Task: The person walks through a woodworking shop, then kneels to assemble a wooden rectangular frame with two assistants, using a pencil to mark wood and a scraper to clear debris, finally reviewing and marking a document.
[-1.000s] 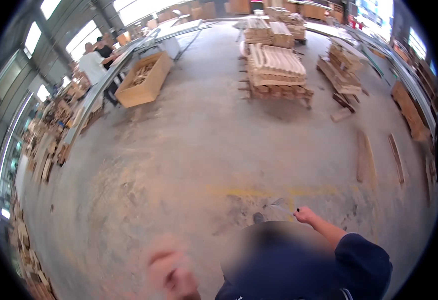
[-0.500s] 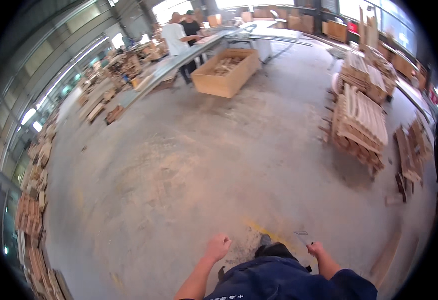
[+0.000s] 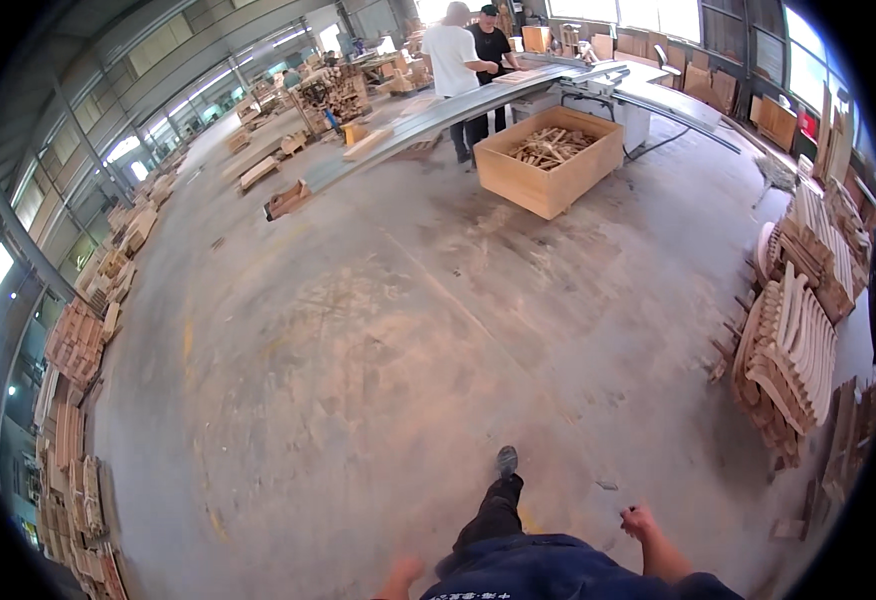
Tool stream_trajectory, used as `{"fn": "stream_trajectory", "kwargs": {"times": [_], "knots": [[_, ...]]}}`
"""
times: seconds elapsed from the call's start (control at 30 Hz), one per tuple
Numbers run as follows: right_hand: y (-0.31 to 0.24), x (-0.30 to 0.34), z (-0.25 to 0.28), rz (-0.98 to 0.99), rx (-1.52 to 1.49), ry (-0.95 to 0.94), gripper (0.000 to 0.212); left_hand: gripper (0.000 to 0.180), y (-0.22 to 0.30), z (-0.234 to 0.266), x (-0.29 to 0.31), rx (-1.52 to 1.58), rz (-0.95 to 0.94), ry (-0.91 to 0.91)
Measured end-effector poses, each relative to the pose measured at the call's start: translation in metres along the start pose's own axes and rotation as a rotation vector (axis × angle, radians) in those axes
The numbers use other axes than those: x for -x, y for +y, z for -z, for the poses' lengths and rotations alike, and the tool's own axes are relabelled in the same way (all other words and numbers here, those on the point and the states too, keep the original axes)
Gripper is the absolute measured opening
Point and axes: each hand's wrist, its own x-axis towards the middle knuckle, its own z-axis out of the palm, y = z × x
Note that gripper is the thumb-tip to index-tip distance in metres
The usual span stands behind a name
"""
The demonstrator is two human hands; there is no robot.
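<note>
My right hand (image 3: 638, 520) is at the lower right, its fingers closed round the dark handle end of a small hand tool with a flat grey tip (image 3: 607, 485). Its middle is too faint against the floor to tell the exact kind. Low at the bottom edge hangs my left hand (image 3: 406, 570), smeared by motion. Its fingers cannot be made out, and no object shows in it. Below both hands lies the concrete floor (image 3: 358, 400), with one dark shoe (image 3: 507, 461) stepping forward.
Ahead stands a wooden crate (image 3: 528, 185) of wood offcuts beside a long sliding machine table (image 3: 438, 115). Two people (image 3: 453, 60) stand behind it. Stacks of curved wooden parts (image 3: 783, 350) line the right; wood piles (image 3: 76, 340) run along the left.
My view has turned left and moved forward, so the crate and the right-hand stacks sit further right. My left hand has dropped toward the bottom edge. The tool stays in my right hand.
</note>
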Motion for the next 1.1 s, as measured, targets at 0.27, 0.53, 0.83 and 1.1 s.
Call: {"fn": "stream_trajectory", "kwargs": {"times": [0.27,0.53,0.83,1.1], "knots": [[-0.098,-0.095,0.047,-0.081,0.403,-0.065,0.036,0.039,0.017,0.2,-0.169,0.563,0.157,0.105],[-0.323,-0.105,0.101,0.028,-0.034,0.1,0.038,0.034,0.03,0.45,-0.325,0.803,0.207,0.249],[-0.368,-0.226,0.18,-0.129,-0.036,0.024,0.028,0.037,0.054,0.507,-0.399,0.763,0.231,0.295],[-0.415,-0.356,0.261,-0.184,-0.22,-0.023,0.02,0.035,0.091,0.56,-0.461,0.281,0.006,-0.163]]}}
